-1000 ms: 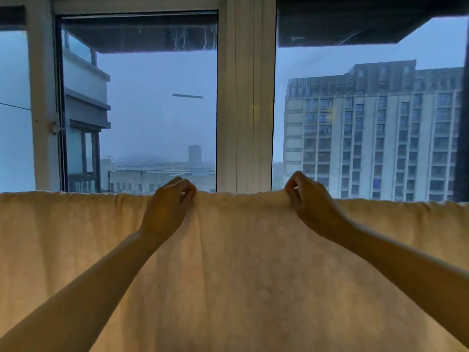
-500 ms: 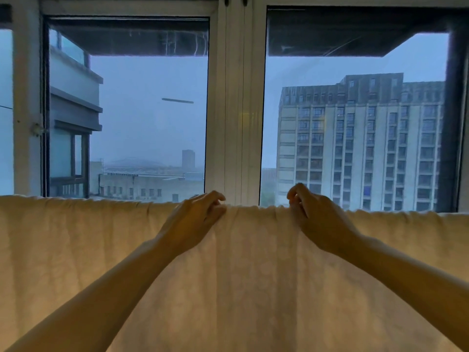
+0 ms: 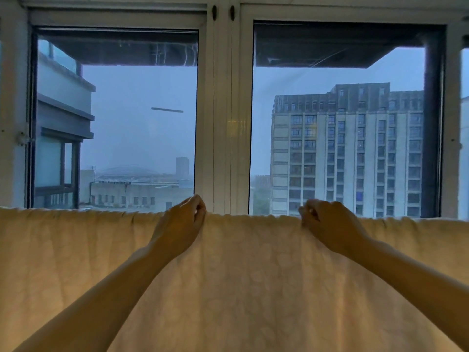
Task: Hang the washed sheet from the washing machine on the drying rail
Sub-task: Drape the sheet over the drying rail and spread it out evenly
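Note:
The cream patterned sheet (image 3: 248, 275) hangs across the whole width of the view, draped over a rail that the cloth hides. Its gathered top fold runs level just below the window sills. My left hand (image 3: 181, 224) pinches the top fold left of centre, fingertips curled over the edge. My right hand (image 3: 327, 224) grips the same fold right of centre, fingers curled into the cloth. Both forearms reach up from the bottom corners. The washing machine is out of view.
Directly behind the sheet stand two large glass panes in white frames, with a wide white mullion (image 3: 223, 123) between them. A latch (image 3: 22, 138) sits on the left frame. Outside are a tall building and low roofs.
My left hand has slid right along the top fold and now pinches it closer to the right hand. The camera has tilted up slightly, so the sheet's edge sits lower in view.

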Demonstrator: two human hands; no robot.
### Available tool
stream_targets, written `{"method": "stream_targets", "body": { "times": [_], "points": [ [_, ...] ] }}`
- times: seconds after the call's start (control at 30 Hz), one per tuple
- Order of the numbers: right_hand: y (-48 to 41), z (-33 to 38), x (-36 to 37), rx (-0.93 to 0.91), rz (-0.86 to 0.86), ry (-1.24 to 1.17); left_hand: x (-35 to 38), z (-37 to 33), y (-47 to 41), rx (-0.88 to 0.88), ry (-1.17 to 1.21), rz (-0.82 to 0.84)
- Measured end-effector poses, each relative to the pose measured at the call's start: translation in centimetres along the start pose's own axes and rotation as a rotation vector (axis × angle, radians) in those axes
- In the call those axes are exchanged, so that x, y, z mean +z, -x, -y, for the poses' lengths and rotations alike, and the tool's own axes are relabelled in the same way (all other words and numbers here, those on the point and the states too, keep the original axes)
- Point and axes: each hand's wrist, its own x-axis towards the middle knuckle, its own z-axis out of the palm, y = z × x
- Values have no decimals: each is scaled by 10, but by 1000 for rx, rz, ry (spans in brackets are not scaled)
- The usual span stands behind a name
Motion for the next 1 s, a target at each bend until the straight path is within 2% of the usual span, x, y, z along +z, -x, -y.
{"method": "stream_targets", "body": {
  "times": [0.1, 0.23, 0.43, 0.73, 0.83, 0.93, 1.0],
  "points": [
    [-3, 22, 6, -118, 51, -96, 4, -20, -5, 75, 122, 110],
    [5, 24, 10, -199, 22, 25, 15, -35, -8, 183, 82, 128],
    [16, -9, 0, -125, -17, 170, 25, -51, -16, 127, 159, 64],
    [13, -29, -17, 8, 25, 102, 43, -102, -13, 209, 177, 90],
    [12, -25, -15, -82, 22, -9, 43, -105, -15, 234, 174, 143],
    [11, -19, -8, -217, 51, -11, 38, -101, -17, 194, 187, 175],
    [10, -16, -6, -224, 45, -28, 36, -97, -20, 174, 168, 184]
  ]
}}
